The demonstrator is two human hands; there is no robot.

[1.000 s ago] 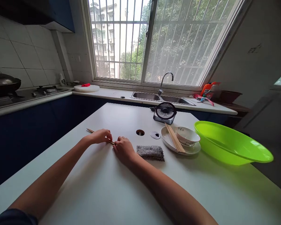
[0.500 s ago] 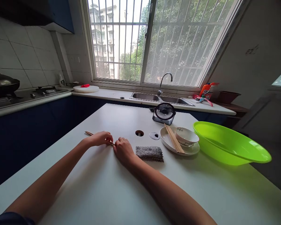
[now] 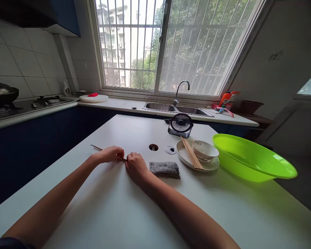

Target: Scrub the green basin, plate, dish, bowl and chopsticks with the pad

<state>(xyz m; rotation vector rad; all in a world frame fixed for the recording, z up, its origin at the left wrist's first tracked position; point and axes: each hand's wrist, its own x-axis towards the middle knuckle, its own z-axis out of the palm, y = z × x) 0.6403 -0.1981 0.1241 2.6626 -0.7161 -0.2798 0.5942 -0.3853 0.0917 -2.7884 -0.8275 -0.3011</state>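
My left hand (image 3: 111,154) is closed around the thin wooden chopsticks (image 3: 96,147), low over the white table. Their far ends stick out to the left of it. Just to the right, my right hand (image 3: 137,167) has its fingers curled over the other end, so that end is hidden. Only a short stretch of wood shows between the two hands. How many sticks they hold I cannot tell. Beside my right wrist lies a folded grey cloth (image 3: 164,168), apart from the hand.
To the right, an oval white plate (image 3: 182,155) bears a patterned bowl (image 3: 205,151) and a bundle of chopsticks (image 3: 191,154). A large lime-green basin (image 3: 248,160) stands beyond it. A small black fan (image 3: 181,123) is behind. The tabletop has a round hole (image 3: 153,147).
The chopsticks' far end reaches slightly further left and now looks like one thin tip instead of two. Both hands stay nearly in place. The view has shifted a little.
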